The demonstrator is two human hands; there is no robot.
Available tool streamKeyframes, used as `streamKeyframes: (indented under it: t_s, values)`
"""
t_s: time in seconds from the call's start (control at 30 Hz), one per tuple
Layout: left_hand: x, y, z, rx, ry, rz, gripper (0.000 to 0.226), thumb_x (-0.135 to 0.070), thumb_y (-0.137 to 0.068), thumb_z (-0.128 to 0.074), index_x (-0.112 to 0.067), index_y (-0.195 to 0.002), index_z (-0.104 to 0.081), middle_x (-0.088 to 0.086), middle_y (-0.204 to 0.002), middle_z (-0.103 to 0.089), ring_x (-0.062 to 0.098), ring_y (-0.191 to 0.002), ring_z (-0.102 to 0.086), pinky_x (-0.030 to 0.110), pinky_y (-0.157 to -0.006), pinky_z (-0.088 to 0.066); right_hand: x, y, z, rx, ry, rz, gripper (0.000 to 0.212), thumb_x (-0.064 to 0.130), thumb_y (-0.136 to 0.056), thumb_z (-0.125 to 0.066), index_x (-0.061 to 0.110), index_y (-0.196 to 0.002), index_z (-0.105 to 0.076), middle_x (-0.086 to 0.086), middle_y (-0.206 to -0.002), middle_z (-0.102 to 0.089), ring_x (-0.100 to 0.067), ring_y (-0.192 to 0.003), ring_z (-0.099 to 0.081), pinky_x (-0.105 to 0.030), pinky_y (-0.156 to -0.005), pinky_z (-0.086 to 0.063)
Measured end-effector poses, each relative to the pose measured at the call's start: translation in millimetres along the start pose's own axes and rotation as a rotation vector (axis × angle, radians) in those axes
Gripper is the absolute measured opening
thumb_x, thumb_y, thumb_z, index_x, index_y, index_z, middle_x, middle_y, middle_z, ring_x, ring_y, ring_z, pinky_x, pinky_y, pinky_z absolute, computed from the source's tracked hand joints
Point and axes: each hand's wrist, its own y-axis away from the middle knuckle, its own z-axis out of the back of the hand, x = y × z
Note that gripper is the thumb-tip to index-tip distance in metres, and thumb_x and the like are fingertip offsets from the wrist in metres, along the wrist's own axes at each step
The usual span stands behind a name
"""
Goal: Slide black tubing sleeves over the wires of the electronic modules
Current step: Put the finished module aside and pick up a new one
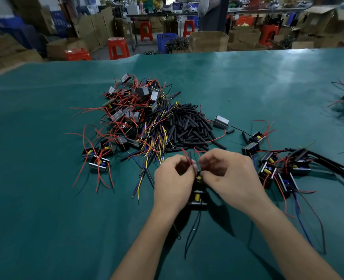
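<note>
Both hands are working over a module (197, 196) on the green worktop (45, 219), just below the sleeve pile (189, 126). Left hand (172, 178) and right hand (230, 174) are each pinching its red wires (188, 157). Splayed wire ends could be snagging a sleeve's mouth.

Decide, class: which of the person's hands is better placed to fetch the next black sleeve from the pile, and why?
Probably the right hand. The pile of black sleeves lies ahead, slightly to its side, with stray sleeves just beyond it. The left hand pinches the red wires above the module, steadying them.
</note>
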Motion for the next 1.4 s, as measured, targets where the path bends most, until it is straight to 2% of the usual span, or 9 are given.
streamKeyframes:
  t_s: [0.13, 0.27, 0.47, 0.6, 0.77, 0.93, 1.0, 1.13, 1.4]
  values:
    - [3.1, -2.9, 3.1, -0.025, 0.074, 0.024, 0.011, -0.010, -0.086, -0.071, -0.017, -0.078, -0.071, -0.010, -0.069, -0.068, 0.010, -0.070, -0.062, 0.033, -0.077, -0.054, 0.2, -0.4, -2.3, -0.101, -0.127, -0.063, 0.037, -0.006, -0.077, -0.076, 0.028, -0.082, -0.062, 0.006, -0.101, -0.059, -0.011, -0.073, -0.075, -0.033, -0.073, -0.061]
    - [6.3, -5.9, 5.8, 0.004, 0.154, 0.035, 0.016, -0.004, -0.092, -0.065, -0.016, -0.082, -0.068, -0.001, -0.075, -0.071, 0.023, -0.079, -0.068, 0.047, -0.084, -0.056, -0.8, 0.3, -10.9, -0.125, -0.488, -0.289, 0.056, -0.016, -0.075, -0.074, 0.026, -0.108, -0.057, -0.002, -0.128, -0.055, -0.017, -0.085, -0.077, -0.024, -0.073, -0.059]
    - [5.6, -5.5, 4.5, 0.075, 0.255, 0.007, 0.020, 0.001, -0.098, -0.056, -0.013, -0.089, -0.068, 0.007, -0.086, -0.076, 0.022, -0.084, -0.073, 0.045, -0.082, -0.060, -7.3, -4.9, -8.7, -0.025, -0.922, -0.467, 0.078, -0.036, -0.071, -0.055, 0.012, -0.132, -0.051, -0.020, -0.109, -0.075, -0.025, -0.081, -0.075, -0.029, -0.064, -0.057]
    - [6.3, -5.1, 0.2, 0.113, 0.242, 0.012, 0.016, -0.001, -0.095, -0.063, -0.016, -0.094, -0.068, 0.003, -0.084, -0.077, 0.011, -0.078, -0.071, 0.036, -0.081, -0.058, -4.6, -7.0, -0.4, -0.065, -0.779, -0.341, 0.072, -0.021, -0.071, -0.065, 0.017, -0.130, -0.052, -0.014, -0.097, -0.078, -0.024, -0.087, -0.073, -0.031, -0.067, -0.056]
    - [6.8, -6.1, -1.5, 0.122, 0.242, 0.042, 0.022, -0.002, -0.087, -0.074, -0.021, -0.097, -0.071, 0.004, -0.087, -0.077, 0.019, -0.088, -0.073, 0.027, -0.083, -0.056, -9.0, -8.8, 17.0, -0.385, -0.308, -0.193, 0.048, 0.002, -0.071, -0.080, 0.029, -0.108, -0.065, 0.000, -0.085, -0.073, -0.016, -0.079, -0.068, -0.040, -0.079, -0.055]
    - [6.8, -5.8, -3.1, 0.141, 0.272, 0.037, 0.020, -0.002, -0.095, -0.063, -0.020, -0.091, -0.071, 0.006, -0.084, -0.077, 0.007, -0.078, -0.072, 0.018, -0.076, -0.054, -11.2, -6.9, 22.8, -0.425, 0.420, -0.046, 0.062, 0.007, -0.064, -0.076, 0.023, -0.123, -0.067, -0.004, -0.133, -0.057, -0.031, -0.123, -0.052, -0.045, -0.108, -0.038]
    - [5.1, -6.0, -2.8, 0.180, 0.295, 0.038, 0.021, -0.003, -0.099, -0.059, -0.017, -0.091, -0.072, 0.002, -0.081, -0.077, 0.006, -0.075, -0.070, 0.018, -0.076, -0.053, -7.5, -5.1, 17.4, -0.352, 0.416, 0.147, 0.045, 0.013, -0.071, -0.070, 0.018, -0.116, -0.074, -0.003, -0.118, -0.069, -0.031, -0.116, -0.060, -0.053, -0.106, -0.043]
    - [2.5, -4.6, 1.2, 0.259, 0.279, -0.025, 0.023, 0.002, -0.097, -0.058, -0.012, -0.095, -0.076, -0.008, -0.079, -0.074, 0.001, -0.072, -0.063, 0.015, -0.070, -0.049, -1.1, 0.5, -2.9, -0.071, 0.226, 0.210, 0.032, 0.013, -0.088, -0.073, 0.018, -0.119, -0.075, 0.007, -0.107, -0.074, -0.018, -0.104, -0.066, -0.039, -0.097, -0.051]
    - [2.4, -4.2, 3.6, 0.291, 0.283, -0.001, 0.021, -0.006, -0.096, -0.063, -0.018, -0.091, -0.080, 0.004, -0.087, -0.078, 0.006, -0.075, -0.065, 0.025, -0.073, -0.051, -1.5, -1.5, -1.2, -0.111, 0.013, 0.057, 0.025, 0.009, -0.081, -0.081, 0.029, -0.096, -0.077, 0.021, -0.087, -0.076, 0.000, -0.088, -0.071, -0.030, -0.086, -0.057]
